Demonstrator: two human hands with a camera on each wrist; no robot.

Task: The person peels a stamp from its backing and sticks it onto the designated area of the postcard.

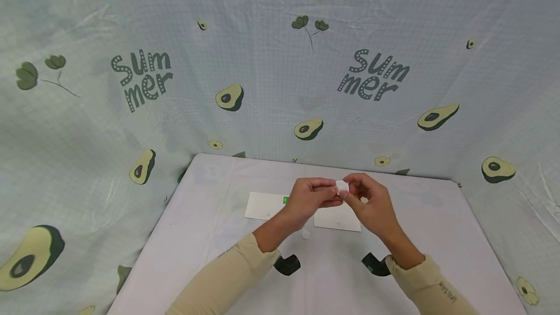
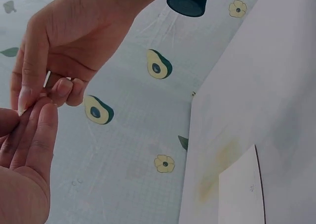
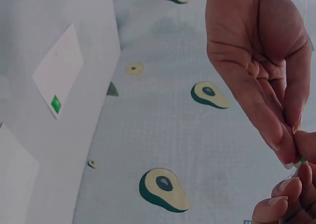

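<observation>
A small white piece (image 1: pixel 342 186), thin and paper-like, is held between the two hands above the table. My left hand (image 1: pixel 308 197) pinches its left side between thumb and fingers. From the other side, the thumb and fingertips of my right hand (image 1: pixel 372 203) pinch it too. In the right wrist view a speck of green (image 3: pixel 303 160) shows between the fingertips, where most of the piece is hidden. Below the hands lie two white cards. The left card (image 1: pixel 260 206) bears a green sticker (image 3: pixel 56 104) at one corner; the right card (image 1: pixel 337 219) is partly covered by the hands.
A small whitish scrap (image 1: pixel 306 233) lies on the pale table (image 1: pixel 210 237), nearer me than the cards. Dark wrist cameras (image 1: pixel 287 265) are worn at both cuffs. A fabric wall (image 1: pixel 262 62) printed with avocados rises behind the table and along its sides.
</observation>
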